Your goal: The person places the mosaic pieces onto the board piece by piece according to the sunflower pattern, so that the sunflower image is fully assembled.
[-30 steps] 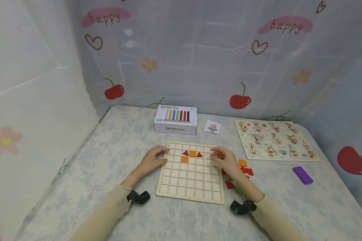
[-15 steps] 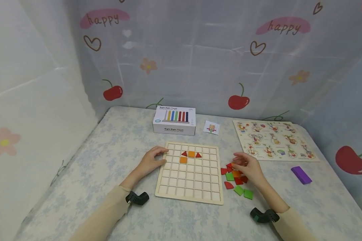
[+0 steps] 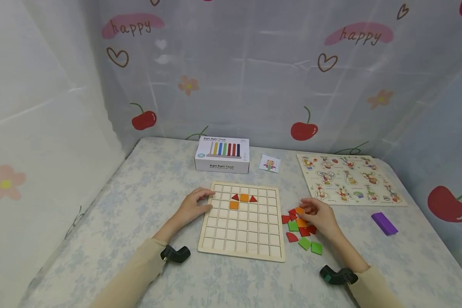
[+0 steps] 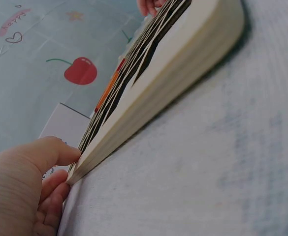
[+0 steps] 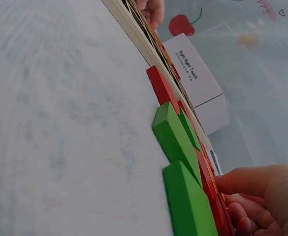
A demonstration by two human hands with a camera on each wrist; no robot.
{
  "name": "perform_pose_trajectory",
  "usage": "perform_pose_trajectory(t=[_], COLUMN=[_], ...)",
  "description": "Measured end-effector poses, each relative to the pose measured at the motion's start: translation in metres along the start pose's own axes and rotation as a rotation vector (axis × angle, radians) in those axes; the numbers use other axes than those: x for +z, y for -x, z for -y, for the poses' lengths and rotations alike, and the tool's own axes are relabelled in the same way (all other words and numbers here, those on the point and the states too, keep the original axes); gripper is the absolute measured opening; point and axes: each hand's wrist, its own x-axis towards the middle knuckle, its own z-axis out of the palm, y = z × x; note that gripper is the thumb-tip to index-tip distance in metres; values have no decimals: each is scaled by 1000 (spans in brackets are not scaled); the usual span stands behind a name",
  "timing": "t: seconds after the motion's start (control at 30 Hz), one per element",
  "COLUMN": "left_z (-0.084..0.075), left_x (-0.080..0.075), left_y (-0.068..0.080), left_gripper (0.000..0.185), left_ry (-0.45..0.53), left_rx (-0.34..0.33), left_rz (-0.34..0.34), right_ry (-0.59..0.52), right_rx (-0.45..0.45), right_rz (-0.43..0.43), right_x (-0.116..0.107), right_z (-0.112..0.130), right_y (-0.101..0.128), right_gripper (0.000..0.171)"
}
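Note:
The left hand (image 3: 192, 205) rests at the left edge of a wooden grid board (image 3: 241, 254), thumb and fingers touching its frame. In the left wrist view its thumb (image 4: 60, 151) lies along the frame with the fingers curled below. On the board lie two orange square tiles (image 3: 244, 198) and two red triangle tiles (image 3: 253, 199). Right of the board, the right hand (image 3: 320, 216) reaches into a pile of tiles, fingers bent, fingertips at an orange tile (image 3: 300, 210). I cannot tell whether it grips one. Red tiles and green square tiles (image 3: 304, 244) lie around its fingers.
Behind the board stand a white toy box (image 3: 222, 166) and a small pattern card (image 3: 270, 163). A wooden picture puzzle (image 3: 350, 179) lies at the back right, with a purple block (image 3: 384, 223) in front of it. Patterned curtains enclose the table.
The right hand has moved from the board's right edge to the tile pile, then stayed there with slight finger movement. The left hand keeps its place; the tiles on the board are unchanged.

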Motion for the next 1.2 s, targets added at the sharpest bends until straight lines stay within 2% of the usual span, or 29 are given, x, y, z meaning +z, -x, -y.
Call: perform_pose_trajectory(t=[0.4, 0.53, 0.73, 0.93, 1.07, 1.2], left_z=[-2, -2, -1, 1, 0, 0], left_x=[-1, -1, 0, 1, 0, 0], left_y=[3, 3, 2, 1, 1, 0], left_gripper=[37, 37, 38, 38, 37, 37], left_ry=[4, 8, 5, 6, 3, 6], left_rx=[10, 13, 8, 17, 19, 20], left_rz=[-4, -7, -4, -7, -8, -10], right_ry=[-58, -60, -109, -142, -132, -169], right_rx=[20, -37, -145, -208, -231, -238], right_rz=[-4, -39, -46, 10, 60, 118], right_x=[3, 10, 32, 62, 83, 97], right_z=[3, 12, 38, 66, 82, 96], right_y=[1, 1, -4, -14, -18, -17], right_gripper=[42, 39, 36, 36, 35, 36])
